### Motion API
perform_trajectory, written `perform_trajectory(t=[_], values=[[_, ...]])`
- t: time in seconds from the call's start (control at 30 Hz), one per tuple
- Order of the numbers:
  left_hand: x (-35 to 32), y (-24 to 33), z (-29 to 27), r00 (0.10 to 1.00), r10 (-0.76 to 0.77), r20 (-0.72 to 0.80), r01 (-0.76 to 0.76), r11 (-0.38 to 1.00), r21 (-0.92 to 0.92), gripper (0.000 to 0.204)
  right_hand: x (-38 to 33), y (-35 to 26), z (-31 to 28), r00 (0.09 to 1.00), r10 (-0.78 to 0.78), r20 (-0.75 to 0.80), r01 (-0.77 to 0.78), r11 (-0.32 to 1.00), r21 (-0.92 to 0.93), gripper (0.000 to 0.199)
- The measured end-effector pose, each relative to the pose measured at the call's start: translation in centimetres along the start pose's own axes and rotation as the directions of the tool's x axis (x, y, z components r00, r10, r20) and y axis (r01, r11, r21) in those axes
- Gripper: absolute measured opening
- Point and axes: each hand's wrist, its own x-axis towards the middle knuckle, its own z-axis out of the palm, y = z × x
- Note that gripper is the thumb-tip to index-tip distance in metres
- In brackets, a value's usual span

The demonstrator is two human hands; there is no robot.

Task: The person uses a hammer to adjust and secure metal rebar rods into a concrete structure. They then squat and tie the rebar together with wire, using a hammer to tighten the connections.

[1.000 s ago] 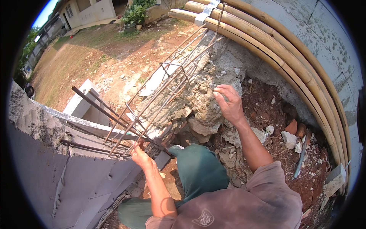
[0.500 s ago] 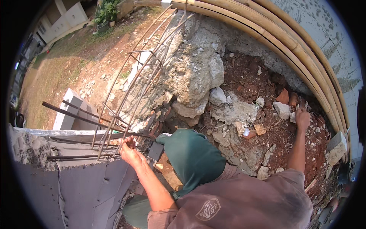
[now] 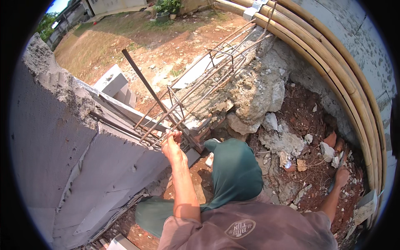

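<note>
Toward the left, my left hand (image 3: 171, 143) is closed around the lower end of a rebar cage (image 3: 183, 112) of thin rusty rods and square ties, beside a concrete block wall (image 3: 83, 158). A darker, thicker bar (image 3: 143, 79) stands up at a slant just beyond my fingers. Far to the right, my right hand (image 3: 342, 176) is closed, low over reddish soil (image 3: 308, 100). A narrow brownish piece shows past its fingers and a bluish bit near the wrist; what it grips is unclear. White stones (image 3: 327, 152) and a reddish brick shard (image 3: 330, 139) lie by it.
Bamboo poles (image 3: 325, 46) curve along the right side, against a grey wall. A rough concrete mass (image 3: 254, 96) sits between the cage and the soil. Pale blocks (image 3: 112, 81) stand beyond the wall. My green-clad knee (image 3: 237, 171) is bent in the middle.
The view has turned, so the wall and cage appear rotated and farther right. My left hand stays on the rods. My right hand has drawn back slightly from the stones.
</note>
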Motion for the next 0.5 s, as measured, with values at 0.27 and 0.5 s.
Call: perform_trajectory(t=[0.27, 0.5], values=[[0.3, -0.2, -0.2, 1.000, -0.013, -0.023, 0.015, 0.997, 0.072, 0.029, -4.8, 1.5, -0.8, 0.994, -0.098, -0.056, 0.093, 0.992, -0.088, 0.033], [-0.1, 0.7, 0.2, 0.999, -0.025, -0.041, 0.027, 0.998, 0.053, 0.028, -6.6, 1.5, -1.4, 0.978, -0.194, 0.084, 0.190, 0.980, 0.052, 0.044]])
